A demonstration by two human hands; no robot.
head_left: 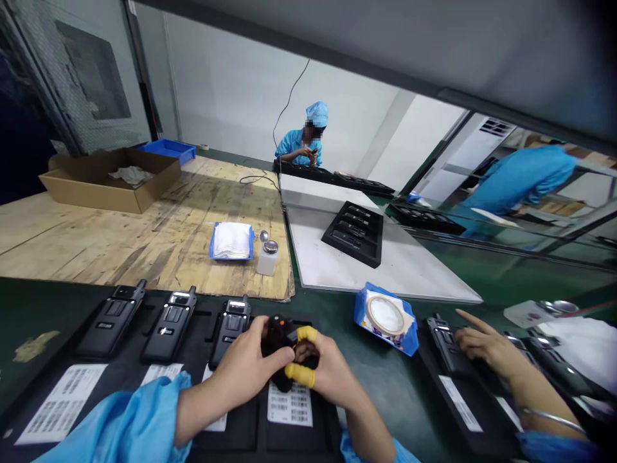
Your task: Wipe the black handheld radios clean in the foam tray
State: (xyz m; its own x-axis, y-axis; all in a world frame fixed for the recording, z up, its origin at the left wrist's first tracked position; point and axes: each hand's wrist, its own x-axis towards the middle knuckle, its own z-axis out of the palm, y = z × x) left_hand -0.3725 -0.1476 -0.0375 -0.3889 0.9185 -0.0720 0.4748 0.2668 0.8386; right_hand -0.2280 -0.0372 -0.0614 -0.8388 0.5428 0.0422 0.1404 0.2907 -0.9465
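Observation:
My left hand (248,360) is wrapped round a black two-way radio (278,333), tilted above the black tray (236,440). My right hand (330,370) grips the same radio from the right, its thumb and index finger in yellow finger cots (301,375) curled at the radio's side. Much of the radio is hidden by my fingers. Left of my hands, a radio (110,325), a second radio (168,328) and a third radio (231,325) lie face down in the tray. Below them are white barcode labels (65,399); another barcode label (290,406) lies under my hands.
A co-worker's hand (491,344) reaches over another radio tray (453,399) at right. Ahead are a blue bin with tape (385,315), white wipes (232,239), a pump bottle (267,258), a cardboard box (106,190) and a radio-filled foam tray (355,233). A shelf (434,51) hangs overhead.

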